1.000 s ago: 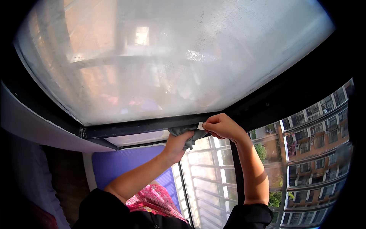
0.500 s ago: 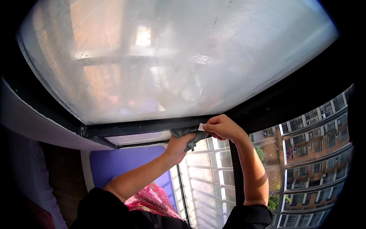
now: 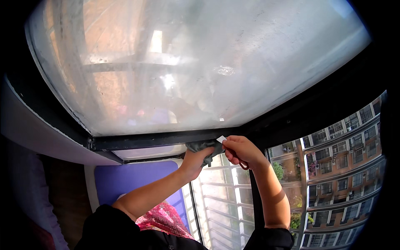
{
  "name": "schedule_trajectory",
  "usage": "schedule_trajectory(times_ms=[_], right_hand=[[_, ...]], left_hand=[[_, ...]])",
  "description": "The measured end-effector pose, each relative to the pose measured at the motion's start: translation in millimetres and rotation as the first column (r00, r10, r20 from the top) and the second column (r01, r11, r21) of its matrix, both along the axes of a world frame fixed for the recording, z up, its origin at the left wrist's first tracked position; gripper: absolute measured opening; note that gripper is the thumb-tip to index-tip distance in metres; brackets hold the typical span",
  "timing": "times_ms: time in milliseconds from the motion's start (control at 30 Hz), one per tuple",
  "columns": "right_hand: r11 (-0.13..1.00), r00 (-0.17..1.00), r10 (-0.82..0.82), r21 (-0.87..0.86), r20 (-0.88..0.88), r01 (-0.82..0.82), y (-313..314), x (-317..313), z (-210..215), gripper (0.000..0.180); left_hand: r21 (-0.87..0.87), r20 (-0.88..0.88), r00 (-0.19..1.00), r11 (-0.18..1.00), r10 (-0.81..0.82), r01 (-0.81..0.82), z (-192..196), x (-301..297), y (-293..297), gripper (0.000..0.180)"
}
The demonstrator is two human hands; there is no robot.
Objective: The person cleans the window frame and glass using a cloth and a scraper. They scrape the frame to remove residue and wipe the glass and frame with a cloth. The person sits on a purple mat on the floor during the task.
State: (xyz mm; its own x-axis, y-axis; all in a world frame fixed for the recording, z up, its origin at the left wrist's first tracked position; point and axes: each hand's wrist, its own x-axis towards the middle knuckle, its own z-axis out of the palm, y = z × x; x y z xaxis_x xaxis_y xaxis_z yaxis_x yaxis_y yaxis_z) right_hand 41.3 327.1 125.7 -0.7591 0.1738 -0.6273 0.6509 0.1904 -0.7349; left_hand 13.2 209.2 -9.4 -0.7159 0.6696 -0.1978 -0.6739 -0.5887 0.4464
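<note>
Lowered a little and turned at the wrist since the earlier frame, the right hand point(image 3: 242, 152) now shows a dark reddish-brown loop point(image 3: 244, 166) beneath its curled fingers, and the small white piece point(image 3: 221, 139) that it holds is tipped at a new angle. Its thumb and forefinger are closed on that piece, pinching it by one end, while the remaining fingers curl in toward the palm; whether they hold the loop or it only hangs there cannot be told. The left hand point(image 3: 196, 162) has hardly moved: its thumb lies over a bunched grey cloth point(image 3: 206, 151) and presses it into the grip, with the other fingers mostly hidden behind.

Cloth and white piece are close together by the dark bar point(image 3: 150, 141) along the lower edge of the glass pane point(image 3: 175, 91), toward the pane's lower right corner. Whether the two touch is unclear. Reflections on the streaky pane have shifted too, so the view or the pane has moved slightly.

As a judgement, the change is mainly in how the right hand is angled: both hands seem busy at the same spot by the bar, the left keeping the cloth gathered and the right handling the white piece beside it
</note>
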Motion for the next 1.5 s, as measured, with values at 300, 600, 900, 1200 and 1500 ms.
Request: schedule_trajectory(times_ms=[300,600,900,1200,1500], right_hand=[[1.000,0.998,-0.026,0.014,-0.052,0.027,-6,-3,-7,0.020],[0.999,0.999,-0.042,0.015,-0.017,0.042,-4,-3,-9,0.019],[0.998,0.995,-0.057,-0.037,-0.077,0.055,-5,2,-15,0.018],[1.000,1.000,-0.017,0.014,-0.018,0.017,-14,-11,-8,0.018],[0.998,0.999,-0.041,-0.041,-0.019,0.040,-11,-9,-15,0.017]], left_hand=[[-0.016,0.022,1.000,1.000,0.012,-0.011,-3,-2,1,0.020],[-0.034,0.027,0.999,0.999,0.042,-0.041,-7,-1,5,0.020],[0.002,0.015,1.000,1.000,0.001,-0.001,-4,-1,2,0.017],[0.005,0.014,1.000,1.000,-0.006,0.006,2,-4,-2,0.016],[0.015,0.024,1.000,1.000,-0.019,0.019,0,-6,-6,0.016]])
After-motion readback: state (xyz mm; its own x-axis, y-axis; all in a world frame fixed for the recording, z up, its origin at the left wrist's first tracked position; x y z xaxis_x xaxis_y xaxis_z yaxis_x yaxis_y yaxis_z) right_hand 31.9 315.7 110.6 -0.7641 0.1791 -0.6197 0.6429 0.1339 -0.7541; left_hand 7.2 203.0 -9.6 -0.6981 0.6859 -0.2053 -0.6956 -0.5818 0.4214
